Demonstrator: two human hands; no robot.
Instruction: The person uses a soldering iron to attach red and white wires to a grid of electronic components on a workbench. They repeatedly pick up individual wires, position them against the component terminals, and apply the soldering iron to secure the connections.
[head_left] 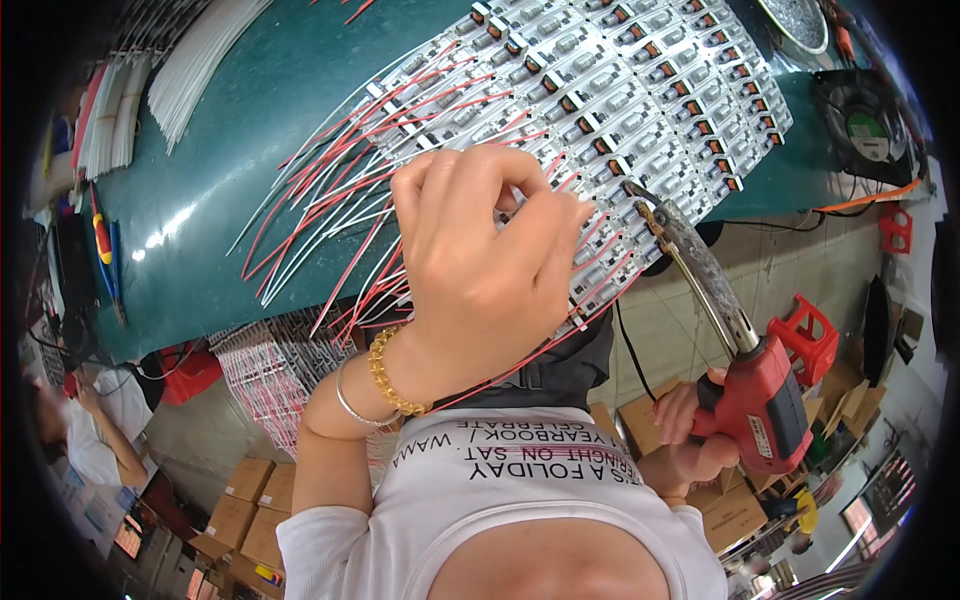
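Note:
Over the near edge of a panel of small silver circuit boards (620, 110), my left hand (475, 255) is closed, its fingers curled down and pressed together. Whatever its fingertips hold is hidden beneath them. Red and white wires (340, 190) fan out leftward from the panel's left and near edge, some passing under this hand. My right hand (690, 435) grips a red and black soldering gun (760, 400) at the lower right. Its long metal barrel points up and left, with the tip (645, 205) at the boards just right of my left fingers; contact cannot be made out.
The green table (200, 250) carries bundled white wires (205, 60), a red-yellow screwdriver (101, 228) and a black fan (862, 125). More wired boards (280, 375) hang below the table edge. Cardboard boxes (250, 500) and a red stool (805, 340) stand around; another person (110, 420) sits at left.

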